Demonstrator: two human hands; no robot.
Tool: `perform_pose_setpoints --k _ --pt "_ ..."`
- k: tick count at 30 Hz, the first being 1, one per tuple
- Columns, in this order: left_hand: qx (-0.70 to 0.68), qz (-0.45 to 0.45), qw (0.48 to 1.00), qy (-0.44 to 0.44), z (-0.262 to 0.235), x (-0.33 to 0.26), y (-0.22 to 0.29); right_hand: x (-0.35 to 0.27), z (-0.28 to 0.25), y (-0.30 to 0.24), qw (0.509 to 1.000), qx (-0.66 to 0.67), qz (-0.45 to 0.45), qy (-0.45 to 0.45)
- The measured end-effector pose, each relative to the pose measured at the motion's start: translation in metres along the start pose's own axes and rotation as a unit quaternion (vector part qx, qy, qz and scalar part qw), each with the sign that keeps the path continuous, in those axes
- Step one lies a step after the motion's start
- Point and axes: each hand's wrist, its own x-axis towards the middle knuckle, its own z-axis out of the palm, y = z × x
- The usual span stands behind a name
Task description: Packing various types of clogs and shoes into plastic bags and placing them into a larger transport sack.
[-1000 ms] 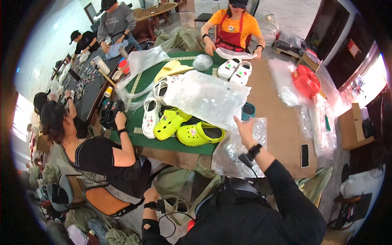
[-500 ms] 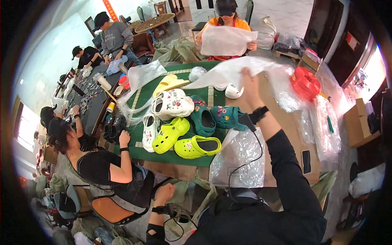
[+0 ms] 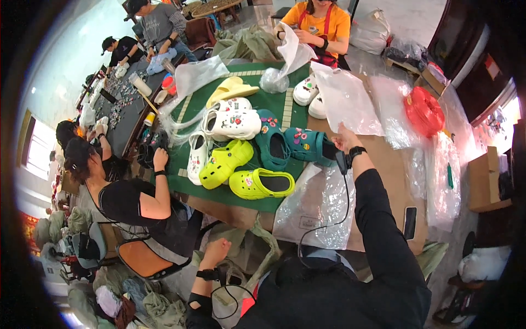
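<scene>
Right hand [image 3: 345, 140] up at table edge, gripping lower corner of clear bag [image 3: 346, 98]; fingers closed on the plastic. Bag hangs limp and crumpled, translucent, looks empty, spread from 12 to 1 o'clock of the hand. Black watch on that wrist, cable trailing down the sleeve.

Left hand [image 3: 215, 252] low at 7 o'clock of frame, off the table, loosely curled, holding nothing visible; black strap on wrist.

Teal clog [image 3: 307, 145] lying on its side just at 9 o'clock of right hand, touching or nearly so; can't tell which. Charms on upper. Second teal clog [image 3: 272, 142] next to it at 9 o'clock.

Further at 9 o'clock: white clog [image 3: 233, 123], two lime clogs [image 3: 262, 183], yellow slide [image 3: 231, 89] at 11 o'clock, all on green mat [image 3: 241, 202]. Another white pair [image 3: 307, 90] behind the bag at 11 o'clock.

More flat clear bags [image 3: 318, 208] on brown table at 6 o'clock of right hand, contents none visible. Red net bag [image 3: 424, 112] at 2 o'clock, stuffed; contents unclear.

Other people: one seated at 9 o'clock with a hand on the mat edge, one in orange at 12 o'clock handling plastic.
</scene>
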Motion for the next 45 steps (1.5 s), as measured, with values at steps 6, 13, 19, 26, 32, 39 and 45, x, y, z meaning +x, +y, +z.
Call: perform_pose_setpoints --k 6,13,19,26,32,39,45 --pt "-0.004 0.058 0.998 0.021 -0.002 0.004 0.039 -0.014 -0.024 -0.014 0.943 -0.319 -0.094 -0.004" --pt "0.002 0.199 0.977 0.074 0.013 0.043 0.092 -0.065 -0.099 0.07 0.815 -0.553 -0.167 0.042" --pt "0.18 0.331 0.904 0.204 0.011 0.081 0.159 -0.107 -0.142 0.194 0.851 -0.517 -0.067 0.061" --pt "0.441 0.399 0.773 0.222 0.023 0.15 0.166 -0.115 -0.133 0.227 0.773 -0.578 -0.089 0.246" --pt "0.453 0.372 0.802 0.115 0.029 0.145 0.171 -0.128 -0.144 0.192 0.673 -0.615 -0.163 0.377" --pt "0.395 0.285 0.873 0.028 0.045 0.109 0.134 -0.146 -0.011 0.172 0.683 -0.558 -0.457 0.111" --pt "0.398 0.326 0.848 0.13 0.064 0.096 0.122 -0.152 0.154 0.179 0.63 -0.506 -0.547 -0.221"
